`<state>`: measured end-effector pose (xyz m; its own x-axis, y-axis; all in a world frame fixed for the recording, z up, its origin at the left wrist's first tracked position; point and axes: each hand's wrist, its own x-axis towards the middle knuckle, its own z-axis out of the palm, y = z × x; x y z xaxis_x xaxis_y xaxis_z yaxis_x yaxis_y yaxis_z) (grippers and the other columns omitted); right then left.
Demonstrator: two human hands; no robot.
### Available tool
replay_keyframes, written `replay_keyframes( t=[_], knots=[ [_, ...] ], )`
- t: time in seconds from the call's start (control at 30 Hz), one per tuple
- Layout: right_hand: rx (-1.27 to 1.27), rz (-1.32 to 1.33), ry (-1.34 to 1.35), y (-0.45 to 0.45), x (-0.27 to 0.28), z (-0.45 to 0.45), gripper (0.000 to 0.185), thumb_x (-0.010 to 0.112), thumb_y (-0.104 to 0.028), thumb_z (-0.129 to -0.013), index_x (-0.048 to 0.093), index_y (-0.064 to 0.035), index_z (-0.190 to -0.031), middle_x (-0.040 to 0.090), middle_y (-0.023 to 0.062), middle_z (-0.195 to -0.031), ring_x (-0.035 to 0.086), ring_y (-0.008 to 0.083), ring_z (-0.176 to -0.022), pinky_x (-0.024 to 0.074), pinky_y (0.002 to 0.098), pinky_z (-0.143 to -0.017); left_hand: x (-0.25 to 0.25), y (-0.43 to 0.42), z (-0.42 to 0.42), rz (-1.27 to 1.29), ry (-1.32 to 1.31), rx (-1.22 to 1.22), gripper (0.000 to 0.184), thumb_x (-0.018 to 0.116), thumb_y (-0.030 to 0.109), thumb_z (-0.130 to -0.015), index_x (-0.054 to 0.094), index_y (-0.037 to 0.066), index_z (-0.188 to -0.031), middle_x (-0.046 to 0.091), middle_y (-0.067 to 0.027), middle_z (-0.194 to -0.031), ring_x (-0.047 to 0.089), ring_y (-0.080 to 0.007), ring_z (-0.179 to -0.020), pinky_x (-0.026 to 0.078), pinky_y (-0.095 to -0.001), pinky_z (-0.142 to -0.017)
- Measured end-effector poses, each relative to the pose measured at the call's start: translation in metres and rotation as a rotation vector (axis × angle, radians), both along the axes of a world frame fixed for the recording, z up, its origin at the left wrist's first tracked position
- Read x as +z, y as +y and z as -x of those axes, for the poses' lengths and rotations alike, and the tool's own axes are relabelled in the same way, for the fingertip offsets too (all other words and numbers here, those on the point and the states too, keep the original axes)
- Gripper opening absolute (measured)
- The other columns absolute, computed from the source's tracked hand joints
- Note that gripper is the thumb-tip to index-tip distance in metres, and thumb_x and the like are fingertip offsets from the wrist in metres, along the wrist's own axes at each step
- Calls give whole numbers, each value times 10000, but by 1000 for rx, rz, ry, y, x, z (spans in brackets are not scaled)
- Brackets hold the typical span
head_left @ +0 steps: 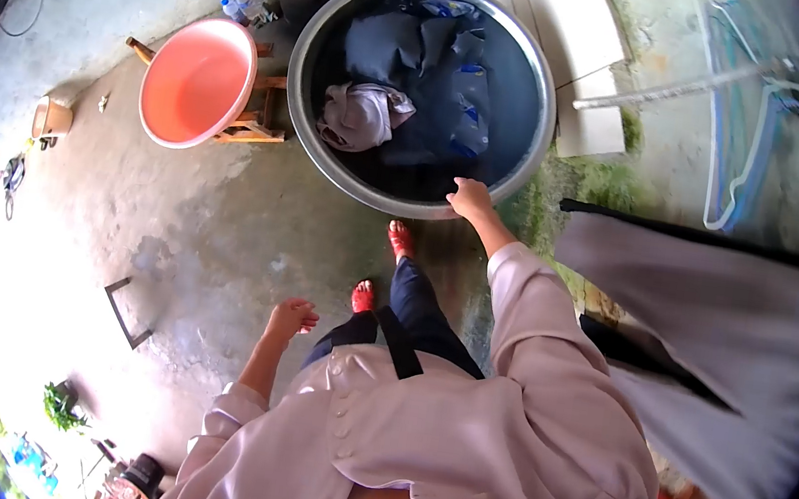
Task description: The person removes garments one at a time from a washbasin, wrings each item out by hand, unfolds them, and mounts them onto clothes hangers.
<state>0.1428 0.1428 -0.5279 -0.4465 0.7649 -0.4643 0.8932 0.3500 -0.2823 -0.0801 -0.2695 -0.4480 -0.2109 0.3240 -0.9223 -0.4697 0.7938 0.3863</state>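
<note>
A large metal basin of dark water stands in front of me. Dark cloth lies soaking in it, with a crumpled pale garment at the left side. My right hand is at the basin's near rim, fingertips over the water. Its fingers look slightly apart, with nothing visible between them; whether it touches the rim is unclear. My left hand hangs low beside my leg, away from the basin, with loosely bent fingers and nothing in it.
A pink plastic basin rests on a wooden stool to the left. Blue and white hangers hang on the right near a pale rod. Grey cloth hangs close on my right. Mossy ground borders the metal basin.
</note>
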Motion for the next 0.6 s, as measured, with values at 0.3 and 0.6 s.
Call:
replay_keyframes(
  t=[0.3, 0.6],
  knots=[
    [79, 86, -264, 51, -66, 26, 331, 489, -199, -847, 653, -23, -1075, 583, 227, -1195, 508, 411, -1147, 422, 447, -953, 3, 91, -16, -49, 64, -7, 255, 559, 198, -935, 613, -9, -1073, 682, -100, -844, 641, -144, -702, 525, -259, -607],
    [-761, 845, 855, 112, 90, 10, 85, 668, -136, -788, 613, -107, -731, 591, -21, -769, 570, 134, -769, 438, 334, -715, 9, 222, -18, -145, -43, -71, 316, 541, 250, -958, 587, -4, -1141, 681, -112, -896, 655, -165, -767, 549, -280, -691]
  ],
)
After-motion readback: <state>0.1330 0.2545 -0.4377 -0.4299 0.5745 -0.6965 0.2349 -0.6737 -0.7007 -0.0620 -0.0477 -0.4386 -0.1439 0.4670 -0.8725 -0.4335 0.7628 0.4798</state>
